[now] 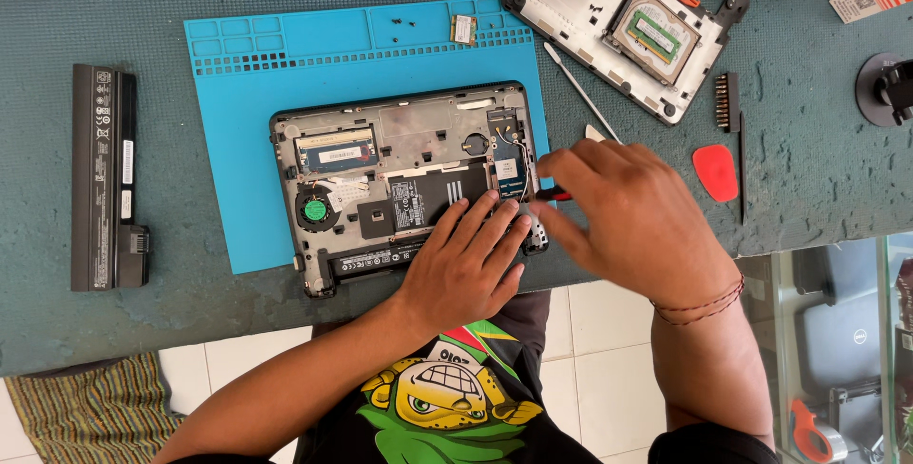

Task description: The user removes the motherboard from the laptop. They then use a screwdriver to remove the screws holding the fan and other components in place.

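Black battery [106, 177] at left, red pick [715, 172], removed cover [623, 31], small card [463, 29] on mat

An electronics repair workshop. At the centre an opened laptop [404, 183] lies with its boards and fan bare on a blue repair mat [285, 55] with small parts trays. At 1 o'clock sits its removed bottom cover [618, 22], with a spudger [580, 90] and a bit holder [728, 101] near it (plus a red pick [715, 172] at 3 o'clock). At 9 o'clock lies a battery [105, 174]. The surface [190, 312] is worn green; a glass case [837, 331] stands at 4 o'clock.
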